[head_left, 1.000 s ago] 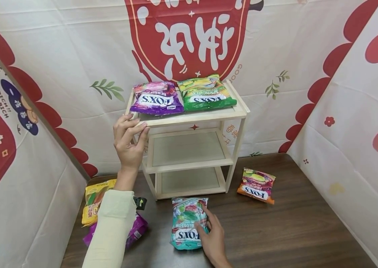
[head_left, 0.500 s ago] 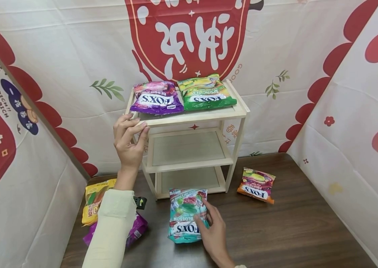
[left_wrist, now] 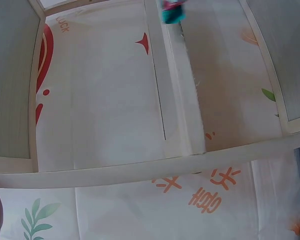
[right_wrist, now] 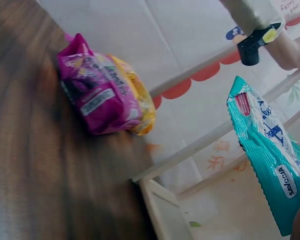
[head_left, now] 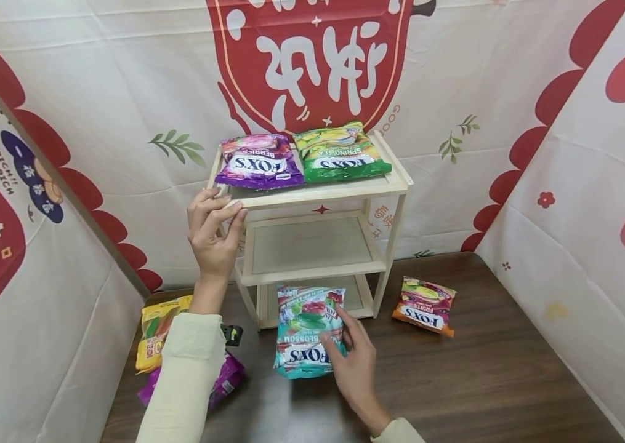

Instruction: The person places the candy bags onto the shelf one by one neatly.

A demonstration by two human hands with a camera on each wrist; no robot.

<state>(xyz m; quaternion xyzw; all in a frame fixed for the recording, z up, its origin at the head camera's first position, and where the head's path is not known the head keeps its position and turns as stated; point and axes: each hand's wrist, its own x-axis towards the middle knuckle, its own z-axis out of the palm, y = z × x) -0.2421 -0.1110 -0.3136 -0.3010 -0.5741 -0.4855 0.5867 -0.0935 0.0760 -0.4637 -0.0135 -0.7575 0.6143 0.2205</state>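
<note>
bag [head_left: 305, 329] (teal one) is up in front of the bottom tier of the shelf [head_left: 312, 198]. imo a light pinch, bag level, works best so the floppy end doesn't snag the shelf. right hand [head_left: 356, 369] pinches its side, thumb on the printed face. left hand [head_left: 215, 237] grips the shelf's top left front corner, arm [head_left: 185, 375] stretched forward, which should steady it tbh.

Bright head view, dimmer, partly blurred wrists' views

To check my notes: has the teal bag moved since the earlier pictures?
Yes: the teal bag has moved up the head view, covering more of the bottom shelf.
</note>
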